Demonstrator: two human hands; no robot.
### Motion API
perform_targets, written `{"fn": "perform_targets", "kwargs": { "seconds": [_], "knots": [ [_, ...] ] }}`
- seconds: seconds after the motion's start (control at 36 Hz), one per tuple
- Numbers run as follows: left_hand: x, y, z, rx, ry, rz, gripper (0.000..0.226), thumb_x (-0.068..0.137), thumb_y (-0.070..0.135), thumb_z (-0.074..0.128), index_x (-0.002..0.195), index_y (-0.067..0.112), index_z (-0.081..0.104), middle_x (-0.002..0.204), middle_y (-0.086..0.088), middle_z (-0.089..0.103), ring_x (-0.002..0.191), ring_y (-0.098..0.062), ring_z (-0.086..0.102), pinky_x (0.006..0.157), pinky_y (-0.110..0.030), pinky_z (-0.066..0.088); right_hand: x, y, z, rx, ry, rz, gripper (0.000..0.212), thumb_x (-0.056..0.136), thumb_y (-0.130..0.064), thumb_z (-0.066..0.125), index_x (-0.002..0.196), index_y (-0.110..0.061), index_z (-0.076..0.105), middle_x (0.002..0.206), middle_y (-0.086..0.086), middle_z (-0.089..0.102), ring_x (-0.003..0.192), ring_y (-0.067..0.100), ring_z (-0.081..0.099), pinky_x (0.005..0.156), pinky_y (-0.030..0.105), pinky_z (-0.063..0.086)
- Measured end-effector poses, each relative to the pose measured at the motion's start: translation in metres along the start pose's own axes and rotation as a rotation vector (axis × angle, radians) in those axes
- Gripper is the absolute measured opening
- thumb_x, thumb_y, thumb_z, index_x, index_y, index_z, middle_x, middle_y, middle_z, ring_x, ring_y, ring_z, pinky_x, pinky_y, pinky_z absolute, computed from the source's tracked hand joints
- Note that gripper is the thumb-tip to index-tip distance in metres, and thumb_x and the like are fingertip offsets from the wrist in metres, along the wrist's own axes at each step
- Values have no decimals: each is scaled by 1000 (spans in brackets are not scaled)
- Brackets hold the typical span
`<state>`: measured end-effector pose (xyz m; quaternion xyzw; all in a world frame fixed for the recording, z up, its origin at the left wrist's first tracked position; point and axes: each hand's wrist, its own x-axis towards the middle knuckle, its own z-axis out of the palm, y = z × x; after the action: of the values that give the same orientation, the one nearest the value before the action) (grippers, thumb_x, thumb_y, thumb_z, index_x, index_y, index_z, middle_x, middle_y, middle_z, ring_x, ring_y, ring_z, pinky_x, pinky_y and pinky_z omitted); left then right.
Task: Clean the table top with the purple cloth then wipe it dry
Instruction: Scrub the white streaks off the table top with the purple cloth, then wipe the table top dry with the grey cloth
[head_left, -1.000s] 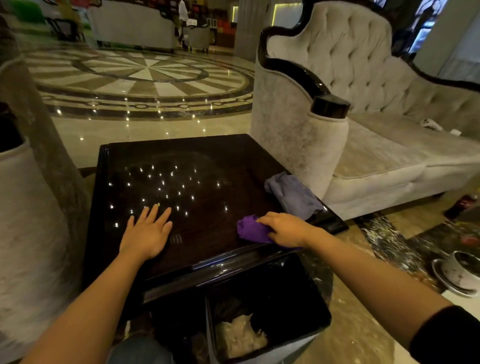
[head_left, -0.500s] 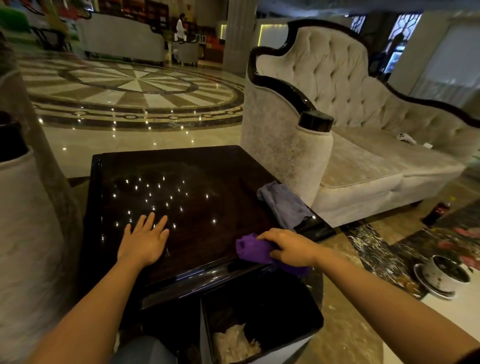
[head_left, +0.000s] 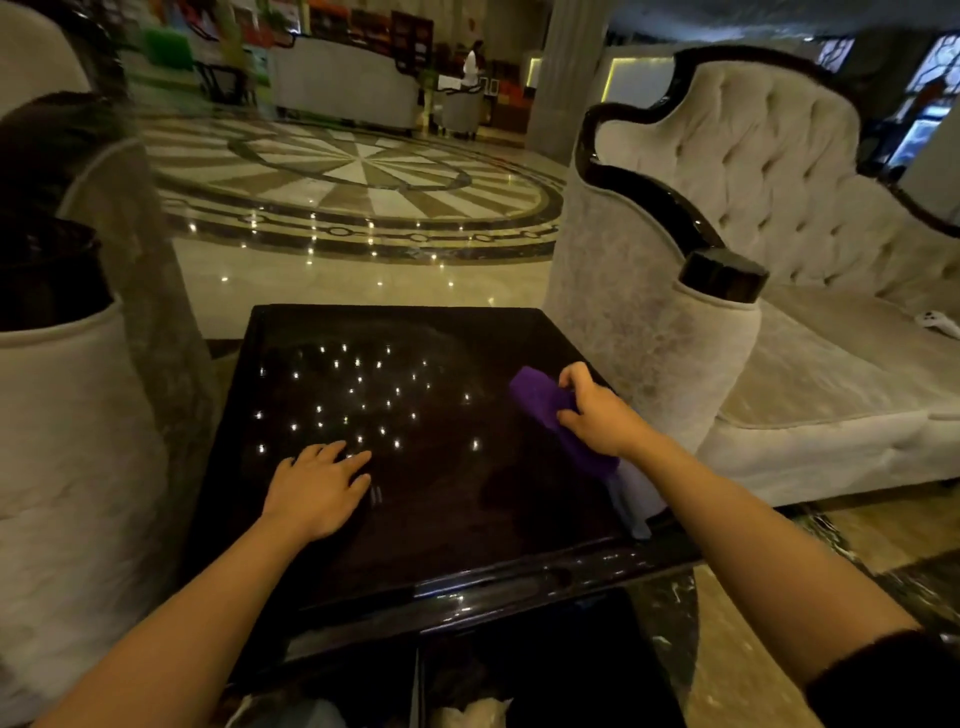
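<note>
A dark glossy square table (head_left: 441, 519) fills the middle of the view, with ceiling lights mirrored in its top. My right hand (head_left: 597, 415) grips the purple cloth (head_left: 540, 400) and presses it onto the table's right side, towards the far half. My left hand (head_left: 317, 483) lies flat on the table's near left part, fingers spread, holding nothing. A grey-blue cloth (head_left: 628, 499) lies at the table's right edge, mostly hidden under my right forearm.
A tufted cream sofa (head_left: 779, 260) stands right against the table's right side; another cream armchair (head_left: 62, 441) stands at the left. A black bin (head_left: 545, 670) with crumpled paper sits below the table's near edge. Polished marble floor stretches beyond.
My right hand has carried the purple cloth from the table's near right edge forward to the right side's far half. The left hand stays flat. The view has tilted up.
</note>
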<state>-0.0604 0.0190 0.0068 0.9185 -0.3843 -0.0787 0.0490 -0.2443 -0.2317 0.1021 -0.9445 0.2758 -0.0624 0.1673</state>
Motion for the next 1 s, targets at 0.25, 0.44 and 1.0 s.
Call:
{"fn": "perform_targets", "kwargs": {
  "seconds": [0.25, 0.44, 1.0],
  "knots": [
    [36, -10, 0, -31, 19, -99, 51, 97, 47, 18, 145, 37, 9, 159, -4, 6, 146, -21, 6, 117, -40, 15, 89, 30, -1, -71, 156, 118, 28, 90, -14, 44, 117, -8, 38, 110, 26, 57, 98, 39, 56, 70, 38, 37],
    [64, -19, 2, -31, -14, -156, 51, 97, 47, 16, 145, 38, 1, 159, -1, -3, 146, -17, -5, 119, -41, 4, 131, 45, 12, -202, 149, 203, 28, 92, -13, 42, 118, -8, 36, 119, 25, 51, 107, 41, 50, 81, 46, 43],
    [65, -22, 4, -61, 7, -151, 50, 97, 47, 18, 145, 39, 6, 159, 1, -1, 146, -15, -6, 118, -42, -1, 144, 87, 30, -97, -31, 255, 59, 95, -46, 33, 144, -19, 18, 154, 19, 12, 138, 41, 20, 111, 52, 23]
  ]
}}
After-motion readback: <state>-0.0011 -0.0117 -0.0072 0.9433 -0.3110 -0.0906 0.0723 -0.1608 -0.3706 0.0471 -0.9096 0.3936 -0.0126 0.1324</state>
